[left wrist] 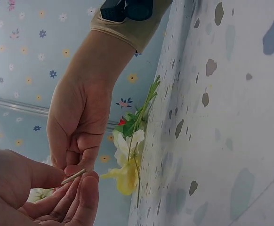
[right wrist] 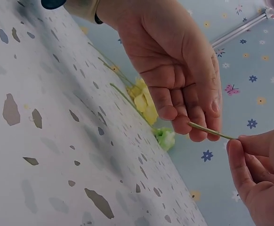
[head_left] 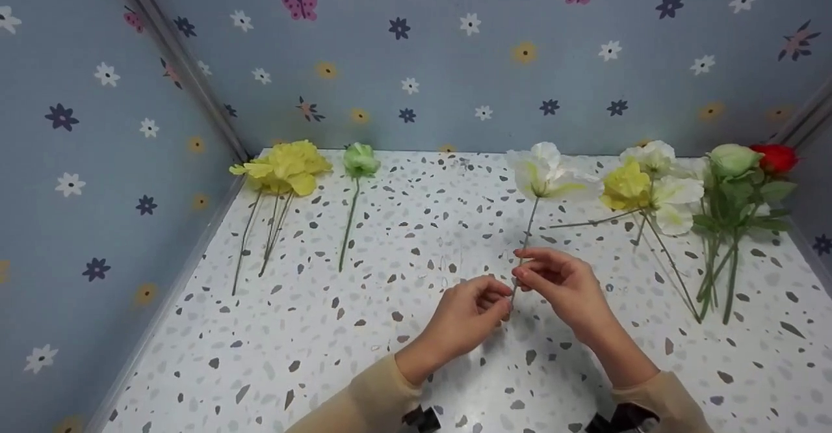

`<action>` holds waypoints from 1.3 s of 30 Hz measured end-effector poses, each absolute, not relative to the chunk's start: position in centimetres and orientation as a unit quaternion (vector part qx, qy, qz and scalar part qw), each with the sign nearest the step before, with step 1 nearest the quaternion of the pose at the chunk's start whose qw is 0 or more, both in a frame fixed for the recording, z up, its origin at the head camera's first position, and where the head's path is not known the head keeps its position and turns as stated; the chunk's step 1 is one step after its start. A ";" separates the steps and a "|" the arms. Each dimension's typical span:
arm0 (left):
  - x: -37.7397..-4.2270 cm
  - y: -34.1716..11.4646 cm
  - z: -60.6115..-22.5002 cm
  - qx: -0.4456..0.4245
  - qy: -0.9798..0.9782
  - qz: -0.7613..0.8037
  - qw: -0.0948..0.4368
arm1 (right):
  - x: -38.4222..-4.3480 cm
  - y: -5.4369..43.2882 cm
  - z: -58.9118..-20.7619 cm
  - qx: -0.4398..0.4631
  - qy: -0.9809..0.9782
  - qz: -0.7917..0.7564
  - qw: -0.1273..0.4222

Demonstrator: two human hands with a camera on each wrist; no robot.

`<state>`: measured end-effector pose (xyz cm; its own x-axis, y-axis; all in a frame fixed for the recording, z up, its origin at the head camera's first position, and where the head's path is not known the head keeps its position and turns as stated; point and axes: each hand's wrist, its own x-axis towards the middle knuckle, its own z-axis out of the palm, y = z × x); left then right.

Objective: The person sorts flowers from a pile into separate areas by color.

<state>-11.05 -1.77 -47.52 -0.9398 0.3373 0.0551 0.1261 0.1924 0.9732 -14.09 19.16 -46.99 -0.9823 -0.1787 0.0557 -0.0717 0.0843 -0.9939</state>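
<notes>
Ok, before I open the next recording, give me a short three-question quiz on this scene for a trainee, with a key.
1. Which hand is closer to the held flower's white bloom?
2. True or false: the red flower lies toward the right end of the speckled table.
3. Which flowers lie just left of the lone green flower in the head view? A) red B) yellow C) white

Key: 1. the right hand; 2. true; 3. B.
</notes>
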 end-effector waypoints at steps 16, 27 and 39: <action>-11.2 -1.8 -47.5 0.144 0.782 0.600 0.086 | -13.6 18.6 -46.4 -0.085 0.747 -0.659 0.023; -15.3 -5.2 -46.8 0.106 0.801 0.589 0.005 | -15.7 23.1 -45.7 -0.083 0.872 -0.477 -0.075; -20.7 -9.6 -49.5 0.004 0.901 0.415 -0.122 | -17.0 35.5 -46.1 0.052 0.947 -0.307 -0.082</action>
<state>-20.75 -9.64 -49.48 -0.9703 -0.0942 0.2229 0.1082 0.6551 0.7478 -17.04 35.46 -46.12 -0.9812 0.1488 0.1230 0.0484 0.8064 -0.5895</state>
